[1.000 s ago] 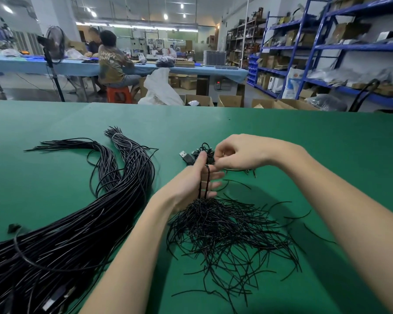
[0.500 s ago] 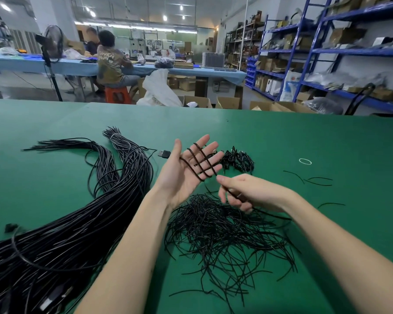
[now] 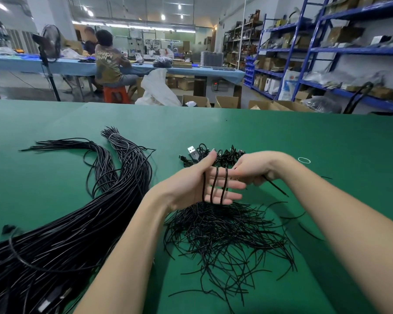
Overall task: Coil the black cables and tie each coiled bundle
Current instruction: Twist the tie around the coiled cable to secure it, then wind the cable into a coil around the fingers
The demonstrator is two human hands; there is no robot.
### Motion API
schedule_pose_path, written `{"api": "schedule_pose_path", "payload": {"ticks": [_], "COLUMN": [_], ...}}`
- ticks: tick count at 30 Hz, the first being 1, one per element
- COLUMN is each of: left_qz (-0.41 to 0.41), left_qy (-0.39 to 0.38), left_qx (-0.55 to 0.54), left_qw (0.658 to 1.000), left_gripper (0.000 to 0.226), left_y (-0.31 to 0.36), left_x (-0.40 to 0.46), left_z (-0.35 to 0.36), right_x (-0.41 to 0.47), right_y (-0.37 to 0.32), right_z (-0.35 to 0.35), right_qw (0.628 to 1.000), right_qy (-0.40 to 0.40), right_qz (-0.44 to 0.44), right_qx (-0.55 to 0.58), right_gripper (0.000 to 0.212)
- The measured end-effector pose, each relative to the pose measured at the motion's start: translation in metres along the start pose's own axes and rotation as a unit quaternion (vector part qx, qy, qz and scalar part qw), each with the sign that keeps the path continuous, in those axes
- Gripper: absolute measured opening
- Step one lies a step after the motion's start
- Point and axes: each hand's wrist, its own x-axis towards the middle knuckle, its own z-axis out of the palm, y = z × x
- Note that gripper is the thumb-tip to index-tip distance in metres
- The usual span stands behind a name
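Note:
My left hand [image 3: 197,184] is held out flat over the green table [image 3: 281,137], fingers straight, with a black cable [image 3: 214,184] wound in three loops around them. Its USB plug [image 3: 192,151] sticks out beyond the thumb. My right hand [image 3: 254,169] is just right of those fingers and grips the cable's free end, which pokes out down to the right. Under both hands lies a heap of short black twist ties [image 3: 227,236]. A thick bundle of uncoiled black cables [image 3: 61,236] stretches along the left side. Coiled cables [image 3: 227,154] lie behind my hands.
A small white rubber band [image 3: 304,160] lies on the table to the right. Beyond the table's far edge are cardboard boxes [image 3: 196,101], a white sack, a person seated at a blue table [image 3: 109,62] and blue shelving [image 3: 304,53].
My right hand has risen from beside the tie heap to my left fingertips, carrying the cable end. The left hand has turned so the loops run vertically across its fingers.

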Motion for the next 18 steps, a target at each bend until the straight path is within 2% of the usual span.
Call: {"api": "schedule_pose_path", "payload": {"ticks": [3,6,12,15,18], "left_qz": [-0.024,-0.021,-0.012,0.005,0.022], "left_qy": [0.035,0.053,0.121,0.153,0.168], "left_qx": [0.024,0.026,0.092,0.071,0.017], "left_qw": [0.999,0.998,0.988,0.986,0.985], "left_gripper": [0.073,0.075,0.067,0.065,0.068], "left_y": [-0.002,-0.002,-0.009,-0.012,-0.010], "left_x": [-0.001,0.002,0.009,0.013,0.014], "left_z": [-0.003,-0.006,-0.015,-0.017,-0.017], "right_x": [-0.005,-0.010,-0.025,-0.025,-0.025], "right_y": [-0.013,-0.018,-0.019,-0.018,-0.010], "right_z": [-0.012,-0.018,-0.021,-0.005,0.021], "right_qw": [0.998,0.998,0.989,0.985,0.960], "right_qy": [-0.055,-0.056,-0.064,0.028,0.138], "right_qz": [-0.008,-0.020,-0.079,-0.113,-0.142], "right_qx": [-0.019,-0.030,0.105,0.129,0.199], "right_gripper": [0.034,0.038,0.017,0.022,0.027]}}
